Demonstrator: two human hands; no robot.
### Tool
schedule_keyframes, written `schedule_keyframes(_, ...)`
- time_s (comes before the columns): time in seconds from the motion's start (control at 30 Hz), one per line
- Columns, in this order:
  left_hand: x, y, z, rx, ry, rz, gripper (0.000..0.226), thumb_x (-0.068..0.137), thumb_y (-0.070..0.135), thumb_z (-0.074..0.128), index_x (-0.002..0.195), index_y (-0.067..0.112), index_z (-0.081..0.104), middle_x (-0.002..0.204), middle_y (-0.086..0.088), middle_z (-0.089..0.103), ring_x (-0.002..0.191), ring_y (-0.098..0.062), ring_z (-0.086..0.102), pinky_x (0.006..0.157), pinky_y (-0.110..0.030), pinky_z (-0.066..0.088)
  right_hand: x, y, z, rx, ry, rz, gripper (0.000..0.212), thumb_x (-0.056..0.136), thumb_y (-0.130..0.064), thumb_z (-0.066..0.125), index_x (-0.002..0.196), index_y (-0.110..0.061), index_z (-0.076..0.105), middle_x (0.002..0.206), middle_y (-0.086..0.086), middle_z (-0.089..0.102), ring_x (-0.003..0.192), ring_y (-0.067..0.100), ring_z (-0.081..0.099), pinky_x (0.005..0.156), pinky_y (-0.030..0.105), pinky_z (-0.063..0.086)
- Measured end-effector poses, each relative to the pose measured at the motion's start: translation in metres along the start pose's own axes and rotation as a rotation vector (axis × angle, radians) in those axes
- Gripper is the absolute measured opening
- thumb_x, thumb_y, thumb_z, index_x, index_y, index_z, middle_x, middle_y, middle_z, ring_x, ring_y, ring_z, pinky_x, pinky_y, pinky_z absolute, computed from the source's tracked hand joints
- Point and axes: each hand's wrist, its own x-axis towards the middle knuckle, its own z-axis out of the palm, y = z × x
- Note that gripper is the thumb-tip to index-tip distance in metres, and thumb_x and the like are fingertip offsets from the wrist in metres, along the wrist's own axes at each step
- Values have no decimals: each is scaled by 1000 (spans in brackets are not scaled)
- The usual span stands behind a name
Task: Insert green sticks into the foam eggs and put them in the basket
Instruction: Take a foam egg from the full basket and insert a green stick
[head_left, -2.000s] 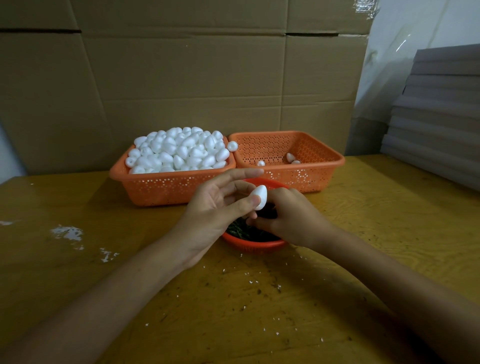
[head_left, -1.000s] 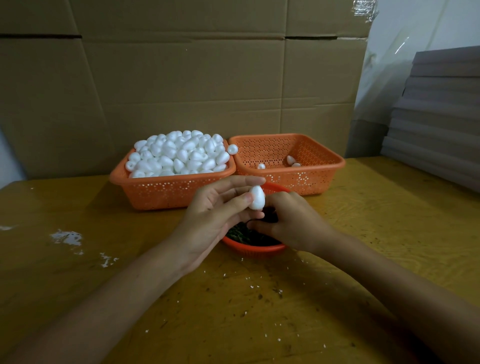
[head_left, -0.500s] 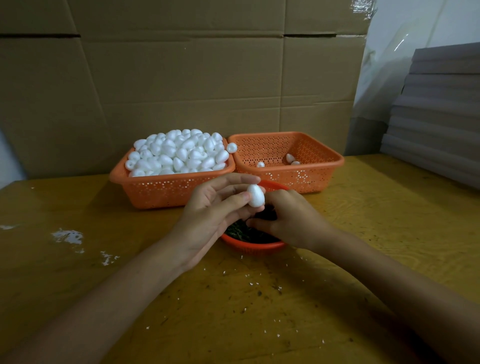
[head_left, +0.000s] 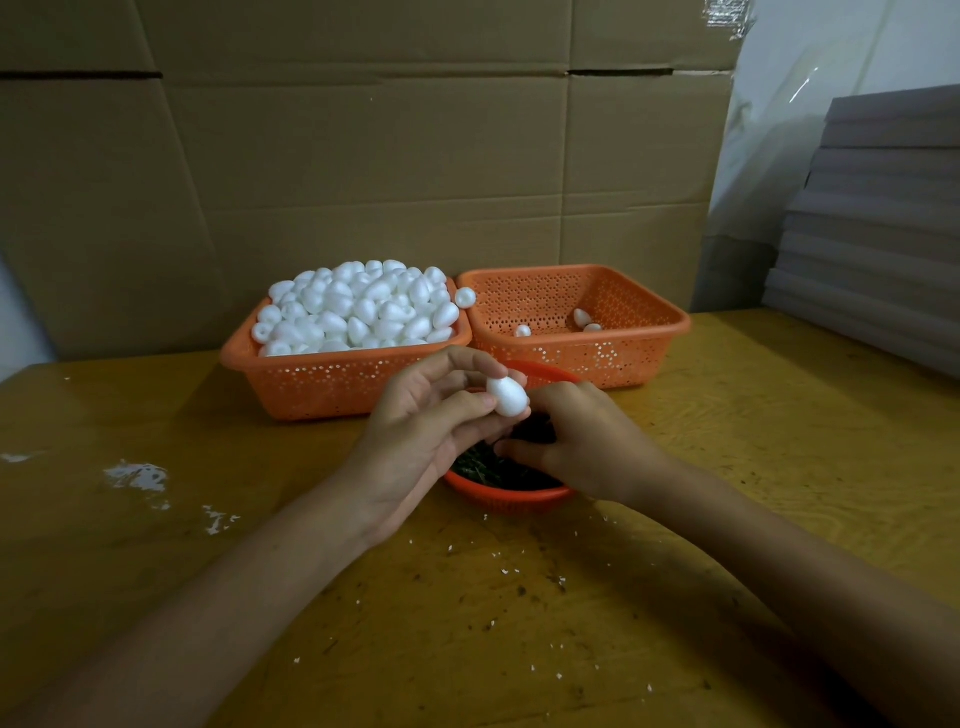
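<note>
1. Fingers (head_left: 465, 362) of the left hand (head_left: 426, 436) pinch a white foam egg (head_left: 507, 398) above a small round red basket (head_left: 511, 500) of green sticks (head_left: 488, 470).
2. The right hand (head_left: 587, 447), at the egg's 4 o'clock, curls over that basket; whether it grips anything cannot be told.
3. From there, at 11 o'clock a rectangular orange plastic basket (head_left: 311, 382) is heaped with loose eggs (head_left: 358, 306); at 1 o'clock its twin (head_left: 654, 332) holds three.

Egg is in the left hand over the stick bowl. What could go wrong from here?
The left hand pinches the foam egg by its sides; pushing in one of the green sticks may knock it loose. One loose egg perches on the rim of the full basket and may roll off.
</note>
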Motion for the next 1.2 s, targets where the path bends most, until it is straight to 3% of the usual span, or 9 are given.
schedule_keyframes(0.2, 1, 0, 0, 2, -1, -3, 17, 91, 2, 62, 101, 12, 71, 118, -20, 73, 108, -31, 74, 99, -37, 58, 0, -1, 0, -2, -4, -6, 15, 88, -19, 80, 102, -15, 77, 103, -5, 77, 97, 14, 71, 86, 43, 55)
schedule_keyframes(0.4, 0, 0, 1, 13, 0, 3, 19, 94, 5, 66, 108, 14, 75, 120, -25, 70, 108, -31, 73, 96, -35, 58, 1, -3, -2, -13, -24, -13, 24, 94, -25, 76, 112, -9, 72, 108, 6, 75, 101, 27, 69, 89, 50, 52)
schedule_keyframes(0.7, 1, -1, 1, 27, -8, 11, 25, 95, 16, 71, 119, 14, 74, 110, -13, 74, 99, -22, 71, 89, -30, 59, -2, -3, -2, 27, 12, -70, 25, 100, -18, 66, 122, -5, 66, 112, 8, 73, 102, 29, 69, 87, 52, 52)
schedule_keyframes(0.8, 0, 0, 0, 29, 6, -1, 25, 93, 19, 72, 118, 15, 76, 107, -12, 74, 94, -21, 72, 86, -28, 59, -2, -1, 0, 38, 26, -47, 22, 103, -20, 61, 120, -5, 62, 104, 8, 72, 94, 28, 68, 82, 53, 51)
schedule_keyframes(0.9, 0, 1, 2, 22, 12, 1, 21, 94, 16, 71, 114, 16, 77, 102, -12, 74, 90, -21, 72, 83, -27, 60, -1, 0, 0, 129, 91, 14, 11, 105, -22, 59, 106, -11, 60, 87, -2, 68, 77, 15, 62, 72, 47, 49)
schedule_keyframes(1.0, 0, 2, 3, 0, 35, -2, 21, 92, 14, 69, 111, 16, 77, 100, -13, 73, 89, -22, 72, 81, -26, 60, 2, 0, -3, 299, 162, 105, 14, 105, -22, 59, 95, -12, 57, 75, -8, 62, 66, 4, 55, 64, 32, 45)
schedule_keyframes(1.1, 0, 2, 2, -31, 61, -7, 23, 91, 12, 68, 114, 11, 72, 100, -13, 74, 91, -24, 74, 81, -27, 61, 4, 0, -9, 562, 132, 166, 16, 105, -16, 59, 96, -3, 57, 75, -6, 73, 72, 6, 69, 68, 19, 53)
schedule_keyframes(1.2, 1, 2, 1, -61, 74, -12, 18, 94, 9, 71, 112, 11, 74, 103, -13, 74, 98, -25, 75, 83, -27, 61, 3, -1, -19, 770, 87, 212, 14, 105, -15, 59, 98, -3, 56, 81, 0, 78, 76, 12, 74, 72, 17, 56)
